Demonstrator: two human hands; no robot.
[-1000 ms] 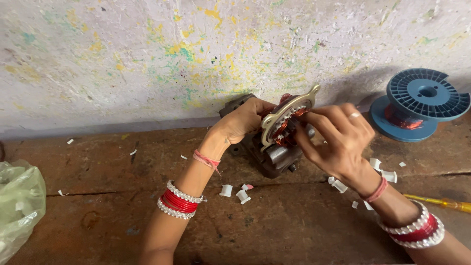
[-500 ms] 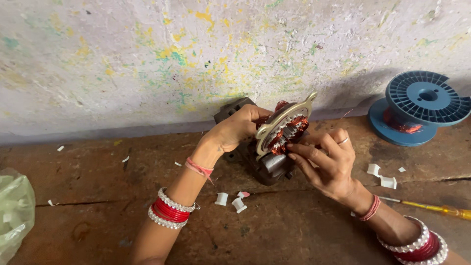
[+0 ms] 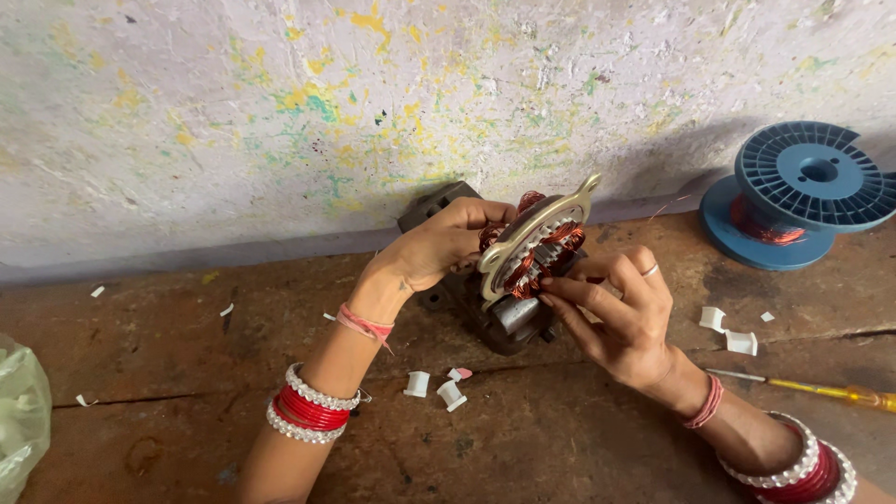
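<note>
From my head camera I count one round metal motor stator wound with copper wire (image 3: 532,257), one blue plastic spool of copper wire (image 3: 793,191), one yellow-handled screwdriver (image 3: 821,390), and about five small white curled paper scraps (image 3: 451,392) near my arms: three below the stator and two more by my right wrist. A pale green plastic bag (image 3: 19,420) shows at the left edge.

The stator stands tilted on edge on the worn brown wooden bench (image 3: 187,373), close to the paint-flecked plaster wall (image 3: 280,112), propped on a dark grey metal housing (image 3: 509,317). Its cream-coloured flat ring has an ear with a hole at the top, and the steel teeth inside carry shiny reddish copper coils.

My left hand (image 3: 439,247) is curled around the stator's back rim, gripping it. My right hand (image 3: 621,313) has its fingers drawn narrow, the fingertips (image 3: 551,301) pressing at the lower coils; whether they pinch anything I cannot tell. Red and white beaded bangles (image 3: 313,409) sit on both forearms.
</note>
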